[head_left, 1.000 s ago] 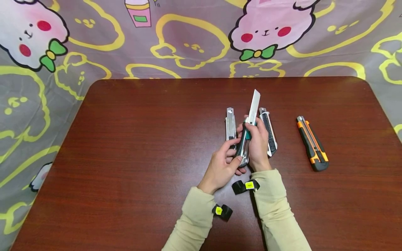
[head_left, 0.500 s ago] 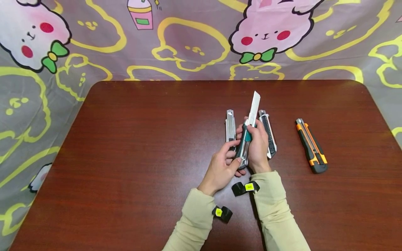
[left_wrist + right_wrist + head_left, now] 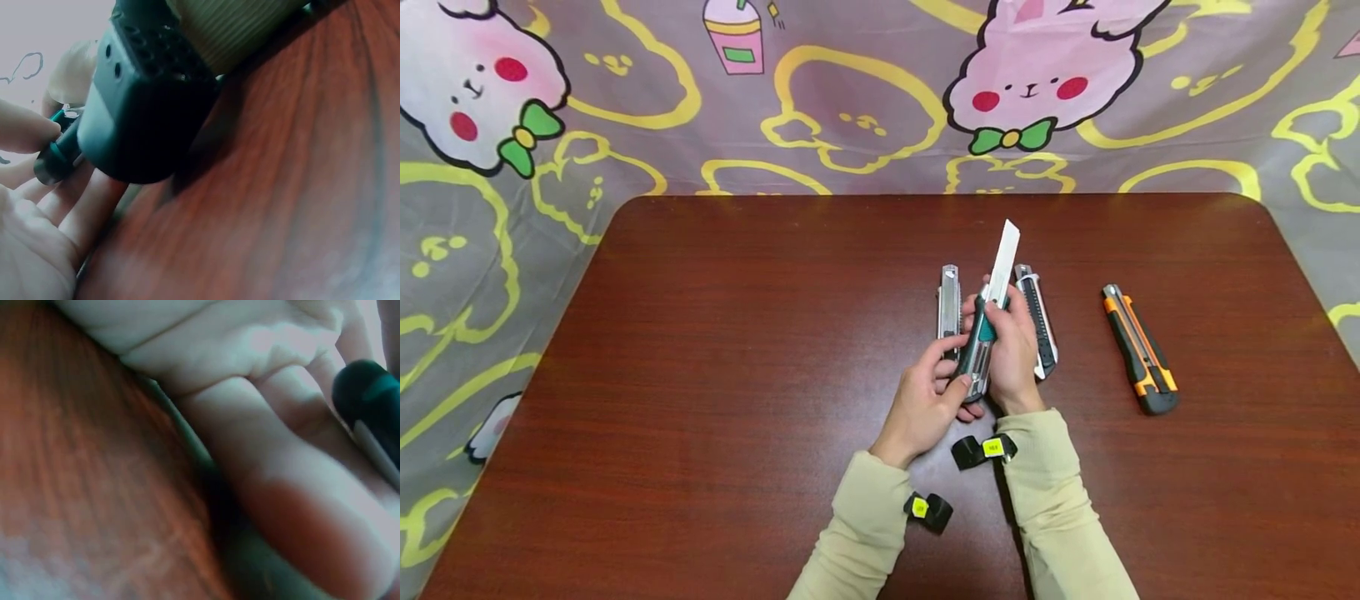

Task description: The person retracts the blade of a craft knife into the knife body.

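Note:
A dark green and black snap-off utility knife (image 3: 977, 358) is held above the table, its long blade (image 3: 1004, 254) extended and pointing away from me. My left hand (image 3: 925, 404) pinches the rear end of the handle between thumb and fingers. Near the blade, my right hand (image 3: 1017, 358) grips the front of the handle, with its thumb close to the teal slider. In the left wrist view, a black wrist camera (image 3: 144, 119) covers much of the knife. Only the dark handle end (image 3: 369, 394) shows in the right wrist view.
A silver utility knife (image 3: 950, 300) lies left of the hands, partly covered by the left one. Just right of them lies a white and black knife (image 3: 1039, 325). Farther right is an orange and black knife (image 3: 1141, 350). All rest on the brown table (image 3: 737, 350), before a patterned cloth (image 3: 857, 100).
The held knife has turned slightly, so more of the handle's flat side and slider faces up. Both hands keep their grip. The head view has shifted a little.

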### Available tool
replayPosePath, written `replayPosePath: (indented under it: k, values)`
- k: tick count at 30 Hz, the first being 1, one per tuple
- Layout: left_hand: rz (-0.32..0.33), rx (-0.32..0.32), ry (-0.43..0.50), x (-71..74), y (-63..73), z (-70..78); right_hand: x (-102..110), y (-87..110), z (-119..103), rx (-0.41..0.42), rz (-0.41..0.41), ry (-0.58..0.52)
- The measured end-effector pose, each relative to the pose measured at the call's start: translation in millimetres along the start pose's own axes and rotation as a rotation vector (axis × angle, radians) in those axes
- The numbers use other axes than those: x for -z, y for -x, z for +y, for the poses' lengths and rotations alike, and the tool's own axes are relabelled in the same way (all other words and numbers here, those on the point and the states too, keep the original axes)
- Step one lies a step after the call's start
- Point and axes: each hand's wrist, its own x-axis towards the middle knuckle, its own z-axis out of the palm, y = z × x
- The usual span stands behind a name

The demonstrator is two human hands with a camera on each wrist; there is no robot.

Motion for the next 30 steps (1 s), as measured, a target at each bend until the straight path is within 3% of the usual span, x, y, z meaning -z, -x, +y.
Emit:
replayPosePath:
  k: [16, 24, 30]
  values:
    - [-0.001, -0.026, 0.077, 2.7, 2.7, -0.6, 0.5, 2.2, 0.6, 0.031, -0.091, 0.003]
    - [-0.011, -0.041, 0.104, 2.6, 2.7, -0.4, 1.0, 3.4, -1.1, 0.003, -0.111, -0.056]
    - [-0.037, -0.065, 0.144, 2.9, 2.7, 0.1, 2.2, 4.2, -1.1, 0.047, -0.176, -0.015]
